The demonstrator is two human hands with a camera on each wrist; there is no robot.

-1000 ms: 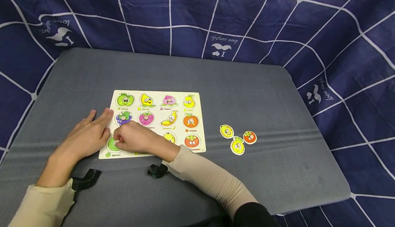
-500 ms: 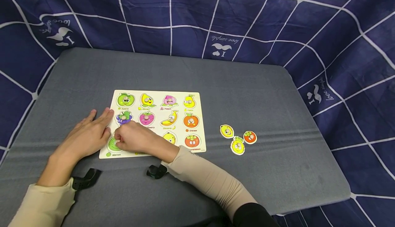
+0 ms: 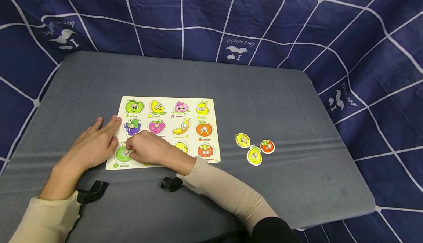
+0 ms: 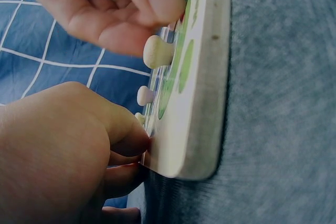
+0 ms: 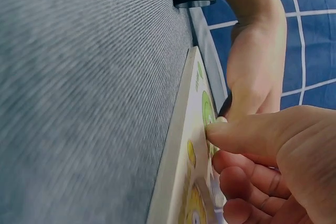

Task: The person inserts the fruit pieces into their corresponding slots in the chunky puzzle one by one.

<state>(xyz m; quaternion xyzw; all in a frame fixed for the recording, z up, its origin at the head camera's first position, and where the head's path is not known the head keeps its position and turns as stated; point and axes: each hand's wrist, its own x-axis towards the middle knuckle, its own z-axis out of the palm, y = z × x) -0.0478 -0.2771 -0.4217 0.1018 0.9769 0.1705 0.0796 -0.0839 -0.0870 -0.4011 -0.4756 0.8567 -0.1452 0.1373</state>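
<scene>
A pale wooden knob puzzle board (image 3: 193,105) with painted fruit lies flat at the table's left-centre. My left hand (image 3: 94,144) rests along its left edge, fingers extended and touching the rim. Over the lower left of the board is my right hand (image 3: 148,147), fingers bent, beside the round green melon piece (image 3: 121,158). In the left wrist view the melon's knob (image 4: 157,52) stands free, just short of the right fingertips (image 4: 167,1). The right wrist view shows the right thumb (image 5: 226,136) close to that knob. The right forearm hides part of the bottom row.
To the right of the board lie a lemon piece (image 3: 242,140), a pineapple piece (image 3: 253,159) and a red persimmon-like piece (image 3: 267,147), close together. Knobbed pieces such as the apple (image 3: 129,109) and orange (image 3: 201,133) sit in the board. Grey fabric (image 3: 281,107) covers the table.
My right hand has shifted slightly right, off the melon piece's knob, which now shows. The left hand and the loose pieces have stayed in place.
</scene>
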